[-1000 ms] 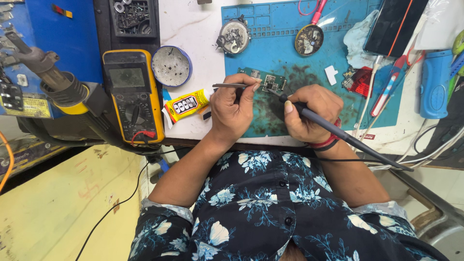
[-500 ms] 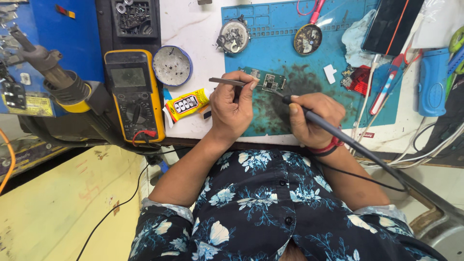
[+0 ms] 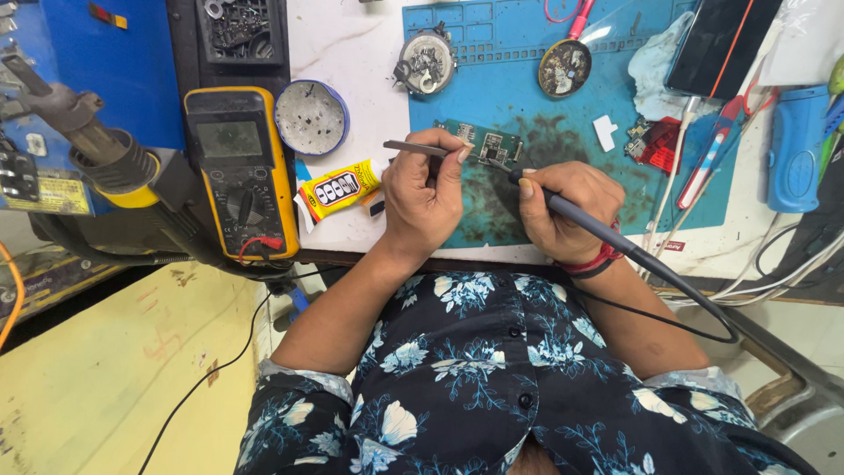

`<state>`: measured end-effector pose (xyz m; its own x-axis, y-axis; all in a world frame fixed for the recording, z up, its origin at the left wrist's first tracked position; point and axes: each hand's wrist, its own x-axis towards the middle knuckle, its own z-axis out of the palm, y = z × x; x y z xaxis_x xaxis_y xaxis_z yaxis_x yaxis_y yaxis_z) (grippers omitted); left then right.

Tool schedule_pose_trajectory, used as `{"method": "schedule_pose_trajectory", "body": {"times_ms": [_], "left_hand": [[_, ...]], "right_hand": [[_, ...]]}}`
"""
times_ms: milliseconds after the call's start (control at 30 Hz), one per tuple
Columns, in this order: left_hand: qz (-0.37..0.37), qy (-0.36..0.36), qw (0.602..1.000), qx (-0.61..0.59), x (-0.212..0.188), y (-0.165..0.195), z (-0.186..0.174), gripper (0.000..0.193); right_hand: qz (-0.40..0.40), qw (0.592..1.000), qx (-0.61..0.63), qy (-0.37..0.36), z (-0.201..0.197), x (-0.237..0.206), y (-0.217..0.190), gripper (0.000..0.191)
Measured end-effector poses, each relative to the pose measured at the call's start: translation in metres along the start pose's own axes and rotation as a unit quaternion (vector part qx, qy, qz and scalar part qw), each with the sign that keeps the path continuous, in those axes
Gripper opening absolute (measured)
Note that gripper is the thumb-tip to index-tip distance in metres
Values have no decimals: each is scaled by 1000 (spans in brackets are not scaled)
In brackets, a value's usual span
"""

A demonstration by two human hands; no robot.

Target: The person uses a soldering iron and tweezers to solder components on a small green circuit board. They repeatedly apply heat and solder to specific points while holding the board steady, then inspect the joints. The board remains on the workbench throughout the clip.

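Note:
A small green circuit board (image 3: 485,143) lies on a blue work mat (image 3: 527,79). My left hand (image 3: 424,195) pinches metal tweezers (image 3: 415,149) whose tips reach the board's left side. My right hand (image 3: 563,209) grips a black soldering iron (image 3: 607,236) like a pen, its tip touching the board. The iron's black cable trails off to the lower right.
A yellow multimeter (image 3: 240,167), a round tin (image 3: 311,117) and a yellow glue tube (image 3: 338,188) sit left of the mat. A hot-air tool (image 3: 97,149) rests at far left. Two round parts (image 3: 425,63), a phone (image 3: 719,44), a cloth and several cables lie beyond.
My hands have shifted only slightly. The tweezers and the iron tip have stayed over the board.

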<state>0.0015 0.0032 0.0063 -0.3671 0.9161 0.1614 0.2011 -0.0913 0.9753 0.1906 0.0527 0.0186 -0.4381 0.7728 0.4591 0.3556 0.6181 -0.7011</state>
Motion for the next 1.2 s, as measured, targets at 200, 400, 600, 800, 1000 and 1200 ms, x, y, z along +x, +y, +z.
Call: {"method": "schedule_pose_trajectory", "body": {"times_ms": [200,400,600,800,1000,1200], "left_hand": [[-6,1,1000,8,-1,0,0,9],[-4,4,1000,3,-1,0,0,9],[-3,6,1000,3,-1,-1,1,9],[-11,2,1000,-13,-1,-1,0,9],[-4,5,1000,4,0,-1,0,9],[-1,2,1000,0,1,0,-1,9]], "right_hand": [[-6,1000,9,6,0,1,0,11],[-8,1000,8,9,1,1,0,10],[-6,1000,5,10,0,1,0,10],[-12,1000,7,7,1,3,-1,10],[-7,1000,8,12,2,4,-1,10],[-7,1000,18,15,3,6,-2,9]]}}
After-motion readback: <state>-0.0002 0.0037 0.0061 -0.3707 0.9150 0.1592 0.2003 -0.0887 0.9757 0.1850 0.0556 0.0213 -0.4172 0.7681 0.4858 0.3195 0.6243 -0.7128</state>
